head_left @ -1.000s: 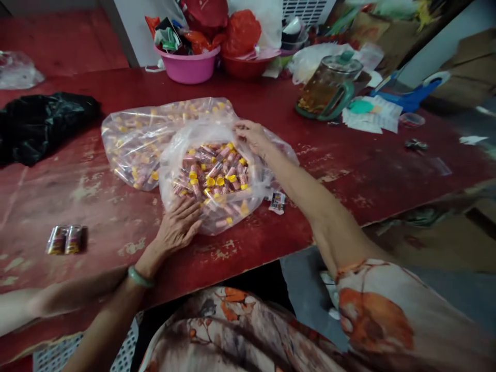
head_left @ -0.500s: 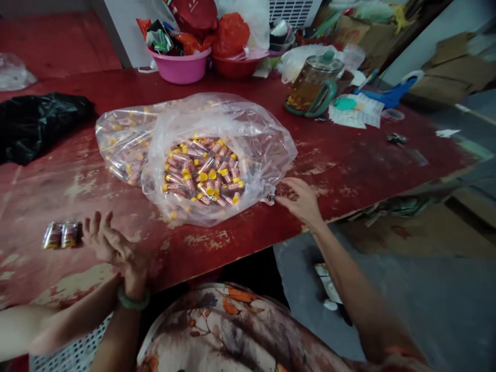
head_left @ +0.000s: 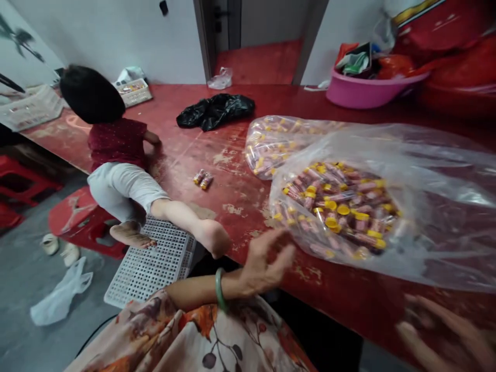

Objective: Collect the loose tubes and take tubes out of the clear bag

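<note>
My left hand [head_left: 267, 261], with a green bangle [head_left: 220, 289] at the wrist, hovers at the table edge. Its fingers are loosely bent and apart, with nothing seen in them. Close by on its right lies an open clear plastic bag [head_left: 403, 258] full of small tubes [head_left: 344, 199] with yellow caps and pinkish contents. My right hand [head_left: 445, 330] is blurred at the lower right, below the bag. Thumb and fingers look spread, and the dark patch between them is unclear. Behind the open bag sits another clear bag [head_left: 279, 139] of similar tubes.
A small pack of tubes [head_left: 203, 179] lies on the red table [head_left: 232, 201]. A black plastic bag [head_left: 217, 111] and a pink basin [head_left: 360, 90] stand farther back. At left a person [head_left: 116, 139] leans on the table, one leg stretched towards me, above a white perforated crate [head_left: 151, 263].
The view has swung left, bringing the leaning person and the doorway into sight. My left hand has moved rightwards, nearer the open bag. My right hand has drawn away from the bag's edge.
</note>
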Demonstrator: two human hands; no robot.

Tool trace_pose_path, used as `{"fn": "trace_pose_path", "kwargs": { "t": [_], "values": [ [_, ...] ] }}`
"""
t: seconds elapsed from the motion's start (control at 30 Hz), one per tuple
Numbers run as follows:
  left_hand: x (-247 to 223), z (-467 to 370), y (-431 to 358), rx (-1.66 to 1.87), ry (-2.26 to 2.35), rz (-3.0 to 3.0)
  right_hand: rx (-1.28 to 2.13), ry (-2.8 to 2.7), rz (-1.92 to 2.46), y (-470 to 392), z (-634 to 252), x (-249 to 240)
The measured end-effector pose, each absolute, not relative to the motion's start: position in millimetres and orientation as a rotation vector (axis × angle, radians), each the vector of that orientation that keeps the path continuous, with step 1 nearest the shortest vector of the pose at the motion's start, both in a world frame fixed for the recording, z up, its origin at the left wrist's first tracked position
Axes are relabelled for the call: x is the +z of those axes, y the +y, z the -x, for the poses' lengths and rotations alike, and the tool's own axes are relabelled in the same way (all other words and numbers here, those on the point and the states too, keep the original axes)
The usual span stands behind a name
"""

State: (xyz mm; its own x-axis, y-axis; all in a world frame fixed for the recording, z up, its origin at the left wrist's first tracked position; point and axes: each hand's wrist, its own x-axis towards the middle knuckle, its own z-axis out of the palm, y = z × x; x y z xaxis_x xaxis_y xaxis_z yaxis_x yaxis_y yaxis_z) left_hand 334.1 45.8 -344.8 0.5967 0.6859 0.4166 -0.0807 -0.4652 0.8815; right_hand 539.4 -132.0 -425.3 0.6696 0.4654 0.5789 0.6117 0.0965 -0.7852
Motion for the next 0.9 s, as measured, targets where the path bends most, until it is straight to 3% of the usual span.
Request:
{"fn": "trace_pose_path", "kwargs": {
  "t": [0.07,0.13,0.43,0.77,0.9],
  "values": [
    [-340.2,-336.3,29.0,0.557,0.301,-1.629,-0.159,-1.153,1.579,-108.5,-501.7,-397.5],
    [-335.7,-335.8,20.6,0.423,0.219,-1.437,-0.261,-1.465,1.393,-79.2,-476.9,-373.6],
    [-335.1,-313.2,21.8,0.741,0.429,-1.121,-0.182,-1.6,1.219,-54.7,-458.9,-340.6],
    [-344.2,-302.3,13.2,0.758,0.457,-1.227,-0.711,-1.807,1.398,-60.4,-443.8,-337.0],
    [-345.6,-293.9,11.4,0.753,0.499,-1.223,-0.857,-1.657,1.523,-64.5,-454.4,-341.5]
  ]
}}
